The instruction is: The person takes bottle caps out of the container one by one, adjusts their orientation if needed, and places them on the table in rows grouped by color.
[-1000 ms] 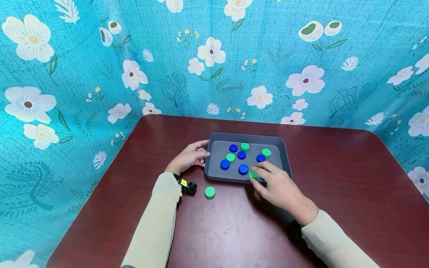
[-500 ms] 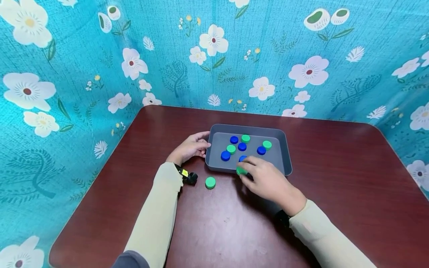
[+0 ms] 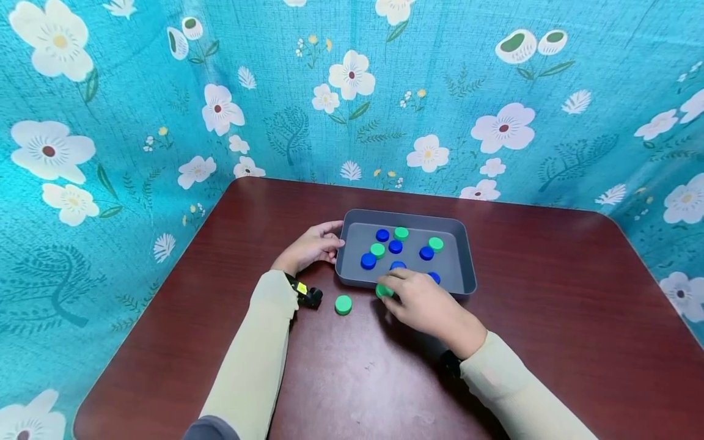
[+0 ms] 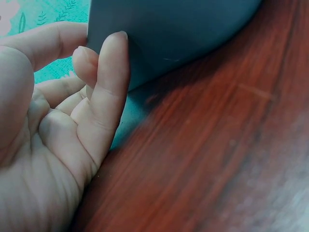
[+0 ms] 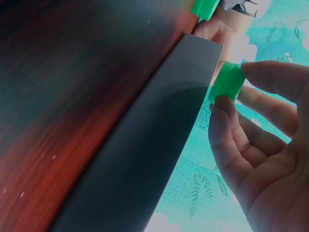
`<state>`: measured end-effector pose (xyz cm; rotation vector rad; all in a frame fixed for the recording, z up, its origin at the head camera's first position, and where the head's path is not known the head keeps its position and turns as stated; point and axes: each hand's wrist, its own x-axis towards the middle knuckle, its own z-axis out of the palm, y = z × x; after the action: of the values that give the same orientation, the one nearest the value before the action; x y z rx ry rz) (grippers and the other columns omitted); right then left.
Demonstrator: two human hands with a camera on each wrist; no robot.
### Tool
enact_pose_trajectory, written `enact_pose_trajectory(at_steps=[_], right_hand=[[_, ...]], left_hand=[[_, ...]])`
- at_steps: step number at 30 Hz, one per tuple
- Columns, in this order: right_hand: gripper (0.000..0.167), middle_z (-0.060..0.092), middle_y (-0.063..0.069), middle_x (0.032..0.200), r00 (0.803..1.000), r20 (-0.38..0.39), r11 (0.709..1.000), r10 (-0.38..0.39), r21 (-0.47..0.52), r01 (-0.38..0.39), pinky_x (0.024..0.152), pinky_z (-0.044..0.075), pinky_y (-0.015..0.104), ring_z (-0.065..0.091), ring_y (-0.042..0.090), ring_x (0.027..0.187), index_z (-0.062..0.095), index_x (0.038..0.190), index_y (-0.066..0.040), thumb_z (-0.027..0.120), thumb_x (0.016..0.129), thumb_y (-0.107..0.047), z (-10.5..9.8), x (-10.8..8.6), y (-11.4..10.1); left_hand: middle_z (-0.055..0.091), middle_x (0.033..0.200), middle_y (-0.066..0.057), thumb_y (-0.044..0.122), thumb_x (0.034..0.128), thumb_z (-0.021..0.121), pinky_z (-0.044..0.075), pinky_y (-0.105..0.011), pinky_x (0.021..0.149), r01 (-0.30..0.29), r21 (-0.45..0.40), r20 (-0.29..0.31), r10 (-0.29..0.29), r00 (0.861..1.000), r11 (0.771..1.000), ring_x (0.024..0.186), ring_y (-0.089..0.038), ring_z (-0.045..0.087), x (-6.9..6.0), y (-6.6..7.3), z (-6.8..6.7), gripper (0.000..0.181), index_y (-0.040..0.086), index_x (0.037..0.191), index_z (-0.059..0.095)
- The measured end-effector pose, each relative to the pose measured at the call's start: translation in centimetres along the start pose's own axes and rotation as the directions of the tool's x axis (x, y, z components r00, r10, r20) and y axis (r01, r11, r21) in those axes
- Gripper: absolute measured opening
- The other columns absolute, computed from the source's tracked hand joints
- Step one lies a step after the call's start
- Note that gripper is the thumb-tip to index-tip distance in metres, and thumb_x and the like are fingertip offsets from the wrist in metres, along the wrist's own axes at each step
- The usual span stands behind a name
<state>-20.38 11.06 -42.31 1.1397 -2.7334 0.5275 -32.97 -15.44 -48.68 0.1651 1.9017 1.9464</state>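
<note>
A grey tray (image 3: 469,260) holds several blue caps (image 3: 368,261) and several green caps (image 3: 436,244). My left hand (image 3: 310,247) is at its left end; in the left wrist view the fingers of that hand (image 4: 72,106) rest against the tray wall (image 4: 174,34). My right hand (image 3: 423,302) pinches a green cap (image 3: 383,291) over the tray's near edge. In the right wrist view the right hand (image 5: 270,140) has the held green cap (image 5: 227,83) between thumb and fingertips, beside the tray's outer wall (image 5: 145,125). Another green cap (image 3: 343,305) lies on the table before the tray.
The dark red-brown table (image 3: 550,275) extends around the tray. Behind it and at the sides hangs a blue flowered curtain (image 3: 308,79). A black wrist camera (image 3: 312,297) on the left wrist sits close to the loose green cap.
The right hand has carried the pinched green cap leftward, from inside the tray to its near edge, uncovering a blue cap at the near right. My left hand stays at the tray.
</note>
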Motion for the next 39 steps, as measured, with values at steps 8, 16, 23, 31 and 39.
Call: enact_pose_trajectory(at_steps=[8,16,23,31,39], right_hand=[[0.028,0.066,0.004,0.103,0.999,0.024,1.0,-0.031,0.002,0.031,0.075,0.056,0.032,0.065,0.015,0.087,0.071,0.112,-0.006,0.073,0.087,-0.017,0.6,0.4,-0.5],[0.025,0.065,0.002,0.101,0.998,0.033,0.999,-0.047,-0.004,0.048,0.071,0.055,0.031,0.064,0.013,0.081,0.071,0.109,-0.007,0.072,0.088,-0.018,0.5,0.8,-1.0],[0.023,0.063,0.001,0.097,0.996,0.057,0.998,-0.07,0.014,0.069,0.068,0.055,0.03,0.061,0.011,0.077,0.071,0.108,-0.006,0.072,0.088,-0.018,0.6,1.0,-1.4],[0.025,0.064,0.004,0.097,0.992,0.08,0.995,-0.096,0.026,0.094,0.07,0.055,0.032,0.063,0.014,0.081,0.071,0.11,-0.004,0.072,0.089,-0.017,1.1,1.4,-1.5],[0.023,0.068,0.003,0.092,0.99,0.12,0.997,-0.068,0.04,0.064,0.071,0.056,0.033,0.065,0.014,0.078,0.071,0.108,-0.004,0.073,0.088,-0.014,1.3,1.7,-1.8]], left_hand=[[0.054,0.078,-0.01,0.006,0.0939,0.063,0.054,-0.03,0.059,0.015,0.008,0.005,-0.015,1.0,1.0,0.059,-0.019,0.051,-0.2,0.0,-0.1,0.064,0.015,0.151,0.036],[0.053,0.077,-0.011,0.006,0.0932,0.063,0.053,-0.03,0.059,0.004,0.001,0.018,-0.004,1.0,1.0,0.059,-0.021,0.051,0.1,0.2,-0.1,0.064,0.014,0.151,0.036],[0.053,0.077,-0.011,0.006,0.0925,0.064,0.053,-0.031,0.06,0.012,0.003,0.011,-0.012,1.0,1.0,0.059,-0.021,0.051,0.0,0.4,0.0,0.065,0.014,0.151,0.036],[0.052,0.077,-0.011,0.005,0.0937,0.062,0.053,-0.03,0.059,0.02,-0.001,0.01,-0.02,1.0,1.0,0.06,-0.021,0.05,-0.1,0.3,0.0,0.064,0.014,0.151,0.036],[0.053,0.077,-0.012,0.008,0.0916,0.066,0.053,-0.031,0.06,0.011,0.018,-0.001,-0.011,1.0,1.0,0.061,-0.022,0.051,0.1,0.1,-0.1,0.066,0.016,0.15,0.037]])
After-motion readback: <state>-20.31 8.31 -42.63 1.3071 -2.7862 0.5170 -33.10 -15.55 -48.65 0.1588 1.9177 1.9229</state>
